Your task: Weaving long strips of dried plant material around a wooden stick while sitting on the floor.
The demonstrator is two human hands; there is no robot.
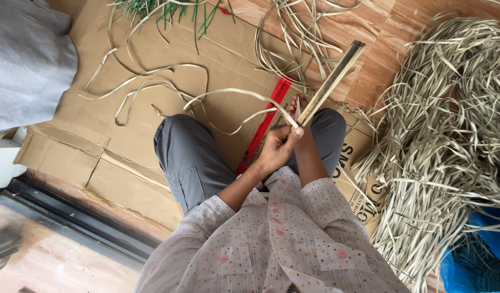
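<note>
Dry, pale straw-coloured strips are the material here. My left hand is clenched around the lower end of a flat bamboo stick, thumb up against it, and it also pinches a thin strip that curls away from the stick to the left. My right hand is mostly hidden behind the stick; I cannot tell if it grips or only touches. The stick points up and to the right, above my knees.

As far as I can judge, the work is in an early part. Left of the stick, only a few loose strips lie on the cardboard, long, thin and curly. Right of the stick, a big pile of tangled strips waits, rough and stiff in look. Beyond the stick are some green blades.
</note>
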